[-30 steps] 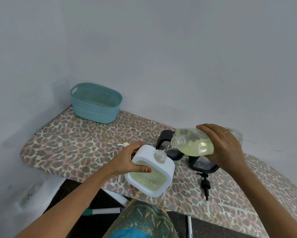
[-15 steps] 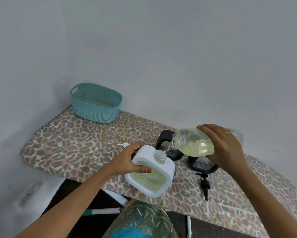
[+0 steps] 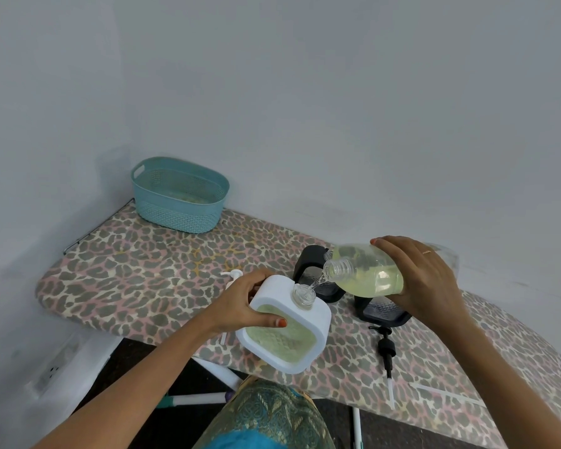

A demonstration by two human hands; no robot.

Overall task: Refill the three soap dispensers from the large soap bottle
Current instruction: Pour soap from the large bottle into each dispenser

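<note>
Pour in progress — white square plastic soap dispenser [image 3: 284, 328], near edge of leopard-print board [image 3: 136, 273].

Right hand [image 3: 423, 286] wraps the clear large soap bottle [image 3: 366, 273], tilted left, neck over the dispenser's mouth; left hand [image 3: 240, 306] clasps the dispenser's left side. Bottle likely slippery, soft-walled — grip mid-body.

Left hand [image 3: 240, 306] curled, thumb on the near side, fingers [image 3: 256, 277] wrapped over the far side of what it grips. Right hand [image 3: 425, 280] clamped from above, fingers spread over the top, forearm reaching in from lower right.
</note>
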